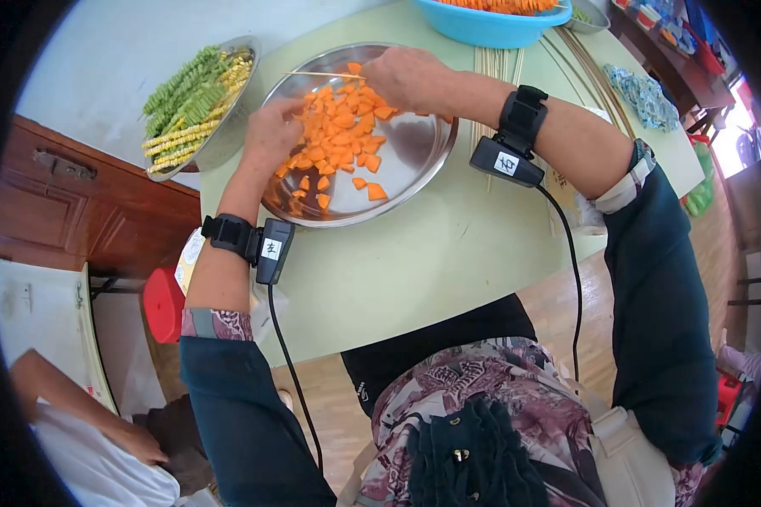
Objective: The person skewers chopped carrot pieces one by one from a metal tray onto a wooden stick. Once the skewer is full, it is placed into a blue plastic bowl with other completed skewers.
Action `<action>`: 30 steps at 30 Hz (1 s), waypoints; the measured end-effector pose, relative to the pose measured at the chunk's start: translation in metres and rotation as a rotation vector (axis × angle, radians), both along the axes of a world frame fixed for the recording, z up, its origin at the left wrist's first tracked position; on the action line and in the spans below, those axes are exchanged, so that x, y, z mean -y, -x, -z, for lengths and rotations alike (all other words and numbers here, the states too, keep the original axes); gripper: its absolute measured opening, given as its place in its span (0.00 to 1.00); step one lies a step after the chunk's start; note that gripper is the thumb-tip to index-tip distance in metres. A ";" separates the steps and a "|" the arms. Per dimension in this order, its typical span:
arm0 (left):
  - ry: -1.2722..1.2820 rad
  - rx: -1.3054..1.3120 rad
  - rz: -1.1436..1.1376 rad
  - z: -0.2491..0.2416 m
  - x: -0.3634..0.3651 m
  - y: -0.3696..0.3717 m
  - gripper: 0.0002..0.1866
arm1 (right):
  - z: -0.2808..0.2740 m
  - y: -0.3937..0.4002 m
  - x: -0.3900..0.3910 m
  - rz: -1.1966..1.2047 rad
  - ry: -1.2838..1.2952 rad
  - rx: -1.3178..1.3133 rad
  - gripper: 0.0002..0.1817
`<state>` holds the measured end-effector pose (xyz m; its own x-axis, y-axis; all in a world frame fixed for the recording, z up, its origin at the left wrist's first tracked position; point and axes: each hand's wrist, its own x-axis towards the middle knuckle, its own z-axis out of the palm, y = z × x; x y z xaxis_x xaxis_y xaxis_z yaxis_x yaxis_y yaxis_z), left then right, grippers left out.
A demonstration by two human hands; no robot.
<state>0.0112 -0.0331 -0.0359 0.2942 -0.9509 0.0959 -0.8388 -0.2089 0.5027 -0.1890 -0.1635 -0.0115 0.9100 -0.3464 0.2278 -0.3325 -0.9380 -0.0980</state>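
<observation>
A wide steel basin holds many cut orange carrot pieces, heaped toward its left and middle. My right hand is closed at the basin's far rim, around the right end of a thin wooden skewer. The skewer lies level, pointing left, with a carrot piece close to my fingers. At the basin's left side my left hand reaches over the carrot pieces, its fingertips among them; whether it pinches one is hidden.
Left of the basin, a metal bowl holds skewered green and yellow vegetables. A blue tub of carrot skewers stands at the back. Bare skewers lie right of the basin. Another person's arm shows at lower left.
</observation>
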 end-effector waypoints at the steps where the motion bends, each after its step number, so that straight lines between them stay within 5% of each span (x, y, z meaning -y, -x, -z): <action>1: 0.037 0.017 -0.019 0.002 0.001 -0.001 0.23 | 0.000 0.000 0.000 0.002 -0.004 -0.019 0.09; 10: 0.267 0.397 0.380 0.021 0.003 0.010 0.23 | 0.009 -0.002 0.006 -0.009 0.012 0.007 0.08; 19: -0.096 0.273 0.187 -0.017 -0.012 0.014 0.18 | 0.005 0.000 0.004 -0.016 0.025 0.024 0.07; 26: -0.089 0.164 0.112 -0.022 -0.011 0.029 0.19 | 0.003 0.002 0.004 -0.015 0.037 0.015 0.07; 28: 0.299 0.336 0.545 -0.015 -0.009 0.037 0.22 | 0.003 0.001 0.005 -0.022 0.032 0.021 0.07; 30: 0.177 0.287 0.547 -0.013 -0.009 0.040 0.21 | 0.002 0.001 0.004 -0.022 0.033 0.005 0.07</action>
